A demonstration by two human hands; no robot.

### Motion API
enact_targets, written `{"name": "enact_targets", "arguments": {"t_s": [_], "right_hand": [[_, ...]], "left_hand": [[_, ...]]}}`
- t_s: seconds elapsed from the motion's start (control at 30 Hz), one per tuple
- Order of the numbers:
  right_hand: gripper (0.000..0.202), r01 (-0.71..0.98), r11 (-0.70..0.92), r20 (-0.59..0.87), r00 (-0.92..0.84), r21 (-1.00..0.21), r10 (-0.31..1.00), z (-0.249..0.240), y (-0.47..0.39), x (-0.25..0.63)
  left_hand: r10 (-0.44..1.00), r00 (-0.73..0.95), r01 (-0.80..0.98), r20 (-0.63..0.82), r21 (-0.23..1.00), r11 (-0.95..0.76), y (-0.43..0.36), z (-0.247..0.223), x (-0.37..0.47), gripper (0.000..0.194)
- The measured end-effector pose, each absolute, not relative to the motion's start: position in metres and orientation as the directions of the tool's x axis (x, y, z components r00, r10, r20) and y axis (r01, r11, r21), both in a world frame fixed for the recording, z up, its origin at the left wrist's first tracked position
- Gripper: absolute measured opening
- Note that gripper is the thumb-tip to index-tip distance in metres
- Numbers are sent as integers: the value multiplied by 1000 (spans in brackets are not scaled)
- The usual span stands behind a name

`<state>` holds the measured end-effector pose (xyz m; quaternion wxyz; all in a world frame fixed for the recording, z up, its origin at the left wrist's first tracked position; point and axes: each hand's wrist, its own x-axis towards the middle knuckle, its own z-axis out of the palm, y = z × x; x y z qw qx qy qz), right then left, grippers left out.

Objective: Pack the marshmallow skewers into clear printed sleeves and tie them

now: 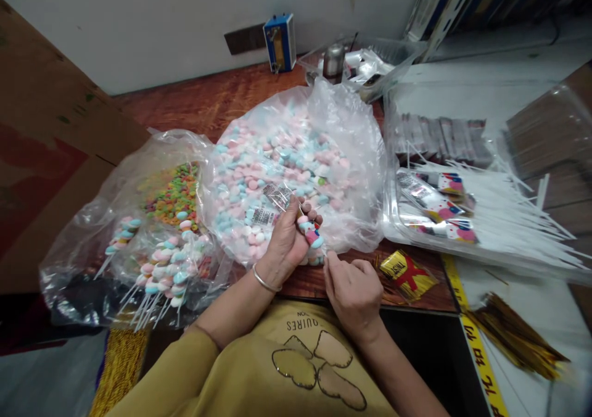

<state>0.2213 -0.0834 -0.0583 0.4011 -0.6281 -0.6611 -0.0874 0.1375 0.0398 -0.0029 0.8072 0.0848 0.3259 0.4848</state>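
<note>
My left hand (pixel 292 239) is closed around a marshmallow skewer (pixel 314 238) in a clear printed wrapper, with pink, blue and white showing. My right hand (pixel 354 290), its fingers curled into a pinch, meets the skewer's lower end, where a thin white stick appears to run into the fingertips. Right behind the hands lies a big clear bag of pink, blue and white marshmallows (pixel 272 152). Flat on that bag, beside my left hand, rest printed clear wrappers (pixel 263 216). A gold packet of twist ties (pixel 407 275) is to the right of my right hand.
At left, finished-looking marshmallow skewers (pixel 166 269) lie on a bag with colourful ring candies (pixel 171 192). A clear tray (pixel 393 232) at right holds white sticks (pixel 509 213) and wrappers. Loose gold ties (pixel 518 337) lie lower right. A cardboard box (pixel 55 127) stands at left.
</note>
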Motion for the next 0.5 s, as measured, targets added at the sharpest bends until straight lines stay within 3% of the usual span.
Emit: {"name": "enact_targets", "arguments": {"t_s": [0.07,0.13,0.2,0.27,0.33,0.4,0.43,0.5], "right_hand": [[21,691,173,475,273,-702,836,-54,-83,216],[33,213,66,137,339,-975,931,-49,-83,210],[39,-295,-101,-161,189,-950,969,-45,-83,205],[39,-507,-191,-255,60,-841,965,-45,-84,204],[36,-374,-154,-210,113,-914,971,-47,-85,207],[33,59,-20,-4,267,-998,964,-51,-86,211],[30,326,50,154,304,-944,940,-54,-87,213],[26,744,151,458,227,-651,859,-58,-87,216]], "left_hand": [[834,348,-725,-429,441,529,39,-2,138,23],[833,369,-726,-411,432,535,38,-2,139,25],[839,378,-732,-392,428,529,37,-2,139,26],[844,378,-736,-381,429,523,38,-2,139,25],[848,361,-743,-388,431,513,40,-1,138,24],[852,327,-749,-409,437,498,42,1,139,24],[851,307,-749,-426,444,492,43,2,139,24],[847,270,-744,-457,460,485,44,3,140,25]]}}
